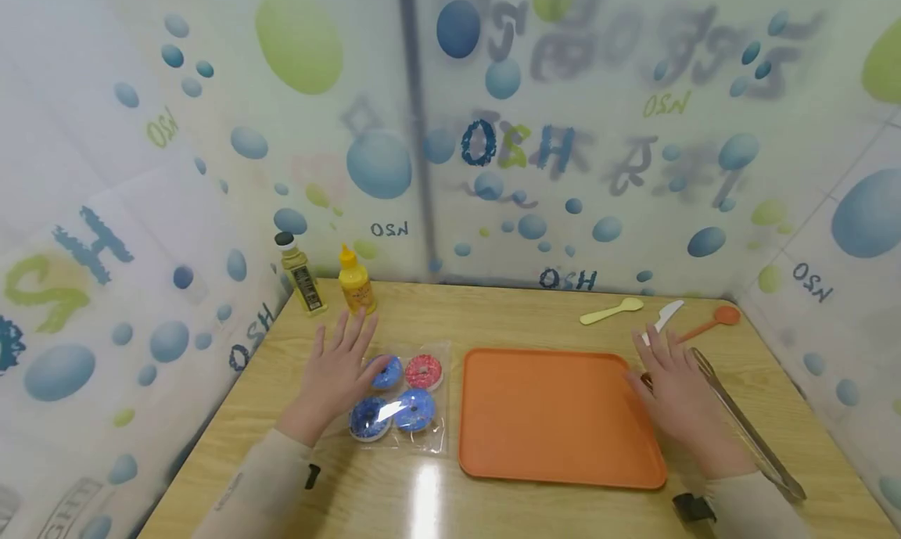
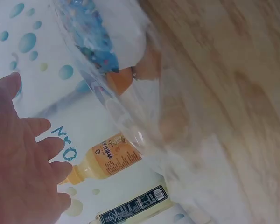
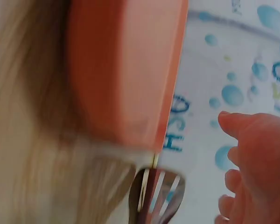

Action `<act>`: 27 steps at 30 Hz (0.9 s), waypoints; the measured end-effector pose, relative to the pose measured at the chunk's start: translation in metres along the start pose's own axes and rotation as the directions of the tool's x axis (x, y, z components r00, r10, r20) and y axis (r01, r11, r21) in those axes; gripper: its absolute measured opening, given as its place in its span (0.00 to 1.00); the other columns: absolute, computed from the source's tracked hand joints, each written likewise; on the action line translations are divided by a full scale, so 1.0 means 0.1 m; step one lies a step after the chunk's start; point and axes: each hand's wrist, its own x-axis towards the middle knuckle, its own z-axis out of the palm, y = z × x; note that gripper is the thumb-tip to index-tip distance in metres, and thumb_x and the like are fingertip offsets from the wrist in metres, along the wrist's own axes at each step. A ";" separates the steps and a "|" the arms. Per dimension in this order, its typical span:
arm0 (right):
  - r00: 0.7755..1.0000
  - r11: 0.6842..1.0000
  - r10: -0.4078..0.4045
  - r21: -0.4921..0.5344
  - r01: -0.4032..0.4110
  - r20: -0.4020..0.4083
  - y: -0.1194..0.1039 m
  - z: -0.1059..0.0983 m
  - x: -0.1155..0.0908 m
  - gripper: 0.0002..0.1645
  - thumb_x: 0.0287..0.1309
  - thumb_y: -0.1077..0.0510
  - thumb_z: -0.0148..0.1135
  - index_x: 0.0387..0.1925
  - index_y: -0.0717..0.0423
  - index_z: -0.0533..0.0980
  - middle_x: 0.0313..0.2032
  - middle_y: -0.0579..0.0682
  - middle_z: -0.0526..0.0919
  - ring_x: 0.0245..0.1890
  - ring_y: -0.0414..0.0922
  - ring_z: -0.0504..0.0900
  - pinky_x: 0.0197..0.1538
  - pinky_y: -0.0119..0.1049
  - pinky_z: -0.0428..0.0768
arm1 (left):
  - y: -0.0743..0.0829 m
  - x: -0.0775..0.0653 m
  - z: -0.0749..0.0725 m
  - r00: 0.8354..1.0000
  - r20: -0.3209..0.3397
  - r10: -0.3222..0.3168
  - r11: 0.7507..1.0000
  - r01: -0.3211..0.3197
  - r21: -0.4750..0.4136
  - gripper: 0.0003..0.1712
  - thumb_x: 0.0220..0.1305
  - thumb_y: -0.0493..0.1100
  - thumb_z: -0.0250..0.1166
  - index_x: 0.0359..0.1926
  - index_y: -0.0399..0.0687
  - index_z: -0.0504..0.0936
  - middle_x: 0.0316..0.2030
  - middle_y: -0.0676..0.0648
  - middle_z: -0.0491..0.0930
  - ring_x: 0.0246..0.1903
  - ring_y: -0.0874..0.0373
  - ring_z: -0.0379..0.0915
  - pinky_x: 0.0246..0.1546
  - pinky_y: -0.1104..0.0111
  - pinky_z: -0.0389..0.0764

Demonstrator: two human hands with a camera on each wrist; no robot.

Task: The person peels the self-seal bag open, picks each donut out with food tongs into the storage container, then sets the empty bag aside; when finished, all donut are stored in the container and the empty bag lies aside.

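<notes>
With its fingers spread, my left hand (image 1: 336,373) hovers at the left side of a clear plastic bag (image 1: 440,439) and holds nothing. Inside the bag lie several toy-like donuts, among them a blue one (image 1: 415,411) and a pink one (image 1: 424,373). My right hand (image 1: 674,394) is likewise extended and holds nothing, overlapping the right edge of an orange tray (image 1: 556,414). Beneath that hand, metal tongs (image 1: 749,429) lie slanted; it hides part of them. The right wrist view shows the slotted head of the tongs (image 3: 136,198) below the tray's corner (image 3: 147,93).
At the back left stand a yellow squeeze bottle (image 1: 356,289) and a dark-capped bottle of yellowish liquid (image 1: 304,279). A pale yellow spoon (image 1: 611,312), a white knife (image 1: 670,313) and an orange spoon (image 1: 725,315) lie at the back right. Printed walls enclose the wooden table (image 1: 380,492).
</notes>
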 end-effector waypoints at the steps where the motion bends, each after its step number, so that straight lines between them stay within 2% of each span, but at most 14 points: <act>1: 1.000 1.000 -0.015 -0.002 0.015 0.003 -0.05 0.00 0.01 0.46 0.74 0.46 0.58 0.81 0.59 0.51 0.80 0.67 0.49 0.79 0.71 0.46 0.76 0.70 0.49 | -0.01 -0.01 0.01 1.000 0.004 0.003 1.000 -0.003 -0.005 0.46 0.77 0.70 0.45 0.83 0.53 0.45 0.82 0.42 0.45 0.82 0.39 0.33 0.78 0.38 0.35; 3: 0.999 0.999 -0.038 -0.012 0.038 -0.007 -0.17 0.00 0.04 0.45 0.72 0.46 0.61 0.80 0.59 0.55 0.79 0.66 0.53 0.77 0.71 0.54 0.66 0.63 0.72 | -0.04 -0.02 0.02 1.000 0.009 0.010 0.999 -0.010 -0.030 0.45 0.78 0.68 0.47 0.83 0.53 0.45 0.82 0.43 0.44 0.82 0.40 0.33 0.78 0.37 0.32; 4: 0.999 0.999 -0.050 -0.017 0.049 -0.017 -0.23 0.01 0.06 0.44 0.71 0.46 0.63 0.79 0.59 0.58 0.79 0.65 0.55 0.76 0.70 0.58 0.56 0.58 0.81 | -0.05 -0.03 0.03 1.000 0.007 0.017 0.999 -0.017 -0.038 0.45 0.78 0.67 0.48 0.83 0.53 0.45 0.82 0.42 0.45 0.82 0.39 0.34 0.78 0.37 0.32; 5: 0.998 0.998 -0.062 -0.021 0.061 -0.030 -0.29 0.02 0.07 0.43 0.70 0.47 0.64 0.78 0.58 0.60 0.78 0.64 0.57 0.70 0.68 0.69 0.44 0.50 0.85 | -0.07 -0.05 0.03 1.000 0.005 0.023 0.999 -0.023 -0.043 0.45 0.78 0.66 0.50 0.83 0.52 0.46 0.82 0.42 0.45 0.82 0.39 0.36 0.77 0.37 0.32; 6: 0.997 0.998 -0.067 -0.013 0.067 -0.033 -0.36 0.03 0.09 0.42 0.70 0.47 0.65 0.77 0.57 0.62 0.79 0.63 0.58 0.63 0.64 0.78 0.33 0.43 0.82 | -0.09 -0.06 0.03 1.000 0.000 0.031 0.999 -0.031 -0.041 0.45 0.77 0.65 0.52 0.83 0.51 0.48 0.82 0.42 0.47 0.81 0.39 0.38 0.78 0.37 0.33; 7: 0.996 0.997 -0.073 -0.005 0.073 -0.043 -0.43 0.04 0.10 0.41 0.69 0.47 0.66 0.76 0.55 0.64 0.78 0.61 0.59 0.52 0.60 0.84 0.24 0.38 0.75 | -0.11 -0.07 0.03 0.999 -0.010 0.043 0.998 -0.043 -0.037 0.44 0.77 0.63 0.54 0.82 0.50 0.50 0.81 0.41 0.49 0.81 0.38 0.42 0.78 0.37 0.36; 8: 0.995 0.997 -0.082 0.005 0.082 -0.057 -0.50 0.05 0.12 0.39 0.68 0.48 0.67 0.75 0.54 0.66 0.78 0.60 0.61 0.40 0.55 0.86 0.19 0.35 0.67 | -0.13 -0.09 0.02 0.998 -0.022 0.055 0.998 -0.056 -0.037 0.44 0.76 0.61 0.57 0.82 0.48 0.52 0.81 0.40 0.51 0.80 0.36 0.46 0.77 0.36 0.40; 9: 0.993 0.995 -0.095 0.016 0.096 -0.070 -0.56 0.06 0.13 0.38 0.67 0.49 0.68 0.74 0.54 0.69 0.77 0.60 0.63 0.32 0.51 0.84 0.18 0.33 0.62 | -0.14 -0.10 0.01 0.997 -0.038 0.068 0.997 -0.069 -0.035 0.44 0.75 0.59 0.59 0.81 0.46 0.56 0.80 0.38 0.54 0.78 0.35 0.50 0.76 0.35 0.46; 10: 0.990 0.993 -0.112 0.023 0.114 -0.087 -0.63 0.08 0.15 0.36 0.65 0.50 0.70 0.72 0.53 0.71 0.76 0.60 0.65 0.27 0.48 0.81 0.19 0.32 0.63 | -0.16 -0.12 0.01 0.995 -0.053 0.081 0.996 -0.083 -0.034 0.43 0.74 0.57 0.62 0.80 0.44 0.58 0.78 0.37 0.58 0.77 0.34 0.55 0.75 0.36 0.51; 12: 0.985 0.988 -0.143 0.042 0.148 -0.094 -0.77 0.12 0.19 0.34 0.64 0.51 0.71 0.69 0.53 0.74 0.75 0.58 0.68 0.23 0.44 0.76 0.21 0.32 0.64 | -0.20 -0.15 -0.01 0.991 -0.083 0.106 0.993 -0.110 -0.048 0.40 0.71 0.52 0.67 0.76 0.41 0.65 0.74 0.34 0.65 0.72 0.33 0.63 0.71 0.37 0.62; 15: 0.972 0.975 -0.210 0.051 0.216 -0.103 -0.97 0.19 0.25 0.30 0.64 0.51 0.72 0.65 0.54 0.77 0.70 0.58 0.73 0.34 0.47 0.84 0.27 0.35 0.75 | -0.26 -0.20 -0.03 0.987 -0.100 0.123 0.986 -0.133 -0.101 0.34 0.67 0.46 0.71 0.69 0.39 0.73 0.68 0.33 0.73 0.67 0.34 0.69 0.66 0.41 0.72; 19: 0.958 0.958 -0.277 0.052 0.281 -0.076 -1.23 0.28 0.27 0.28 0.64 0.49 0.72 0.63 0.52 0.79 0.65 0.54 0.79 0.48 0.51 0.87 0.41 0.45 0.85 | -0.35 -0.27 -0.04 0.988 -0.085 0.132 0.971 -0.146 -0.191 0.25 0.64 0.41 0.73 0.60 0.40 0.81 0.59 0.37 0.79 0.61 0.38 0.73 0.61 0.43 0.77; 21: 0.954 0.952 -0.297 0.060 0.299 -0.050 -1.36 0.32 0.26 0.27 0.65 0.48 0.71 0.62 0.50 0.80 0.62 0.51 0.81 0.52 0.50 0.87 0.48 0.48 0.86 | -0.41 -0.30 -0.05 0.988 -0.068 0.141 0.960 -0.153 -0.233 0.22 0.62 0.38 0.74 0.57 0.41 0.83 0.55 0.39 0.80 0.59 0.40 0.74 0.60 0.45 0.78; 27: 0.939 0.932 -0.343 0.133 0.338 0.019 -1.72 0.42 0.22 0.22 0.65 0.45 0.70 0.58 0.46 0.82 0.57 0.44 0.84 0.57 0.46 0.84 0.57 0.46 0.83 | -0.61 -0.36 -0.09 0.984 0.022 0.175 0.937 -0.159 -0.312 0.21 0.60 0.32 0.73 0.54 0.43 0.85 0.52 0.42 0.83 0.51 0.43 0.80 0.52 0.47 0.82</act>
